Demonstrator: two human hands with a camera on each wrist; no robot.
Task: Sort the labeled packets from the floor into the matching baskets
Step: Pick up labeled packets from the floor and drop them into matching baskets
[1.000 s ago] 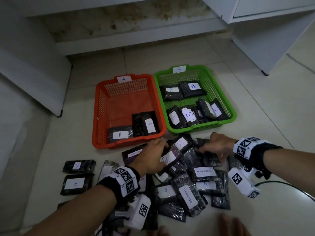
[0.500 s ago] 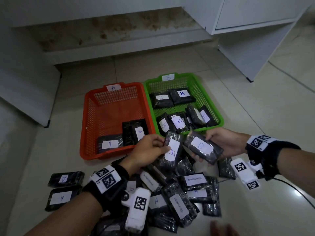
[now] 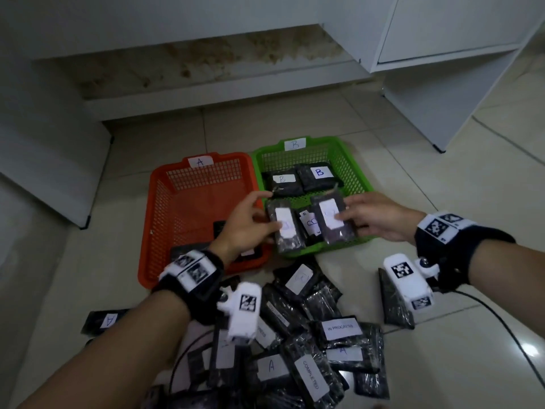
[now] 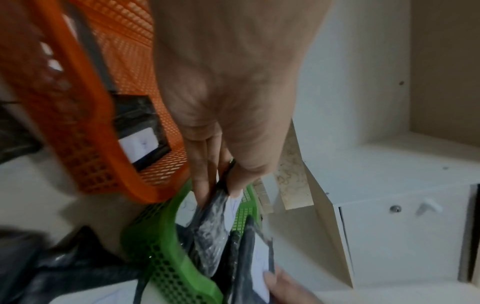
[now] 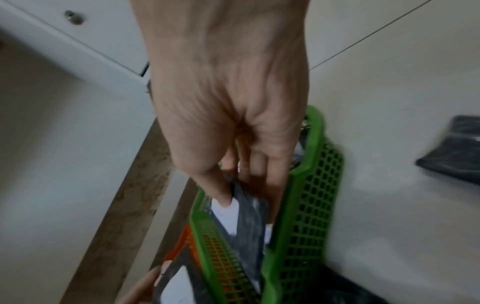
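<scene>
My left hand (image 3: 250, 222) pinches a black packet (image 3: 285, 228) with a white label between thumb and fingers, over the front of the green basket (image 3: 358, 175) marked B. The same left-hand packet (image 4: 210, 228) hangs inside the green basket (image 4: 153, 236) in the left wrist view. Beside it my right hand (image 3: 371, 216) pinches a second black labelled packet (image 3: 331, 221) over the same basket. In the right wrist view its thumb presses the label of that packet (image 5: 244, 218). The orange basket (image 3: 165, 202) marked A sits to the left, holding packets partly hidden by my left hand.
A heap of black packets (image 3: 309, 343) labelled A, IN PROGRESS and COMPLETED covers the floor in front of the baskets. More A packets (image 3: 103, 320) lie at the left. One packet (image 3: 392, 302) lies under my right wrist. White cabinets (image 3: 442, 84) stand behind and at the right.
Both hands lifted a packet each from the heap and carried them forward; they now hang over the front of the green basket.
</scene>
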